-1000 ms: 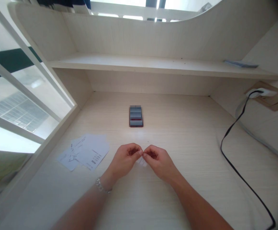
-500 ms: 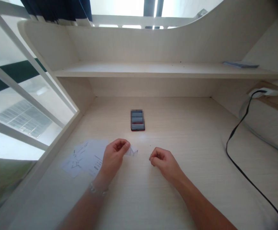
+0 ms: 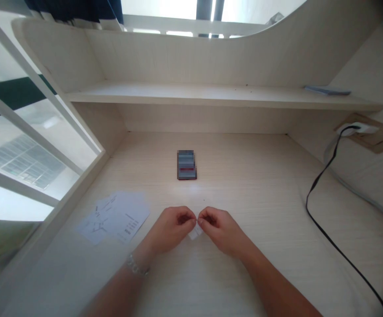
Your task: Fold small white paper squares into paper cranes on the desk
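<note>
Over the pale wooden desk (image 3: 264, 211) my two hands meet at the middle front. My left hand (image 3: 173, 229), with a bracelet at the wrist, and my right hand (image 3: 219, 231) both pinch a small white slip of paper (image 3: 195, 231) between thumb and fingertips. The slip hangs just below the fingers. A dark phone (image 3: 186, 164) lies flat on the desk behind the hands. Several printed white paper slips (image 3: 115, 216) lie spread to the left of my left hand.
A black cable (image 3: 323, 229) runs from a wall plug (image 3: 359, 128) at the right across the desk to the front right. A shelf (image 3: 217, 94) spans the back, with a flat bluish item (image 3: 326, 90) at its right end. White railing bars (image 3: 29, 123) stand at the left.
Half a second ago my left hand alone held the slip out to the left and my right hand was apart. Both hands have come back together on the slip.
</note>
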Demonstrator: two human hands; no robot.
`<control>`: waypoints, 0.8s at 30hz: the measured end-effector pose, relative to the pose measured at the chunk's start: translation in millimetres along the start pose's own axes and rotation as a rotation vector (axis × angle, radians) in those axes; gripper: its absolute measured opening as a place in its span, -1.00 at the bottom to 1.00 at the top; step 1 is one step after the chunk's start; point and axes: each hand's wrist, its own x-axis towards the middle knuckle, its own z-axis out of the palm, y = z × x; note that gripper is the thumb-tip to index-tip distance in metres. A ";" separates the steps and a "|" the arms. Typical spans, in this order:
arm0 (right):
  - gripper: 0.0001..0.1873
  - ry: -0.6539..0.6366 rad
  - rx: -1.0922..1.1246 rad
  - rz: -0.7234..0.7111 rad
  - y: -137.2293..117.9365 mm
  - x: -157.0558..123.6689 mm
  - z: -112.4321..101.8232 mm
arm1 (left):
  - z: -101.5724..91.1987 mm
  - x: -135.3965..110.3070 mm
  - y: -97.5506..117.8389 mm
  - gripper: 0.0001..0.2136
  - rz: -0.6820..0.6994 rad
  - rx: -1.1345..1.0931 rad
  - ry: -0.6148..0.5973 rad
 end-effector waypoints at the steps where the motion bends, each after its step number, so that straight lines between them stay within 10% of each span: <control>1: -0.87 -0.015 -0.023 -0.005 -1.3 -0.6 -0.6 | -0.4 -0.7 0.9 -0.85 -0.004 0.028 -0.026; 9: -0.88 -0.020 0.120 0.052 5.2 1.9 -14.6 | -13.3 -1.8 0.1 -0.86 -0.051 -0.011 -0.117; 14: -0.83 0.216 0.276 0.036 10.4 6.4 -31.0 | -23.4 2.8 -10.0 -0.88 -0.100 -0.077 -0.016; 24: -0.78 0.380 0.396 0.009 6.1 9.9 1.1 | 15.6 4.8 4.7 -0.81 -0.027 -0.481 0.030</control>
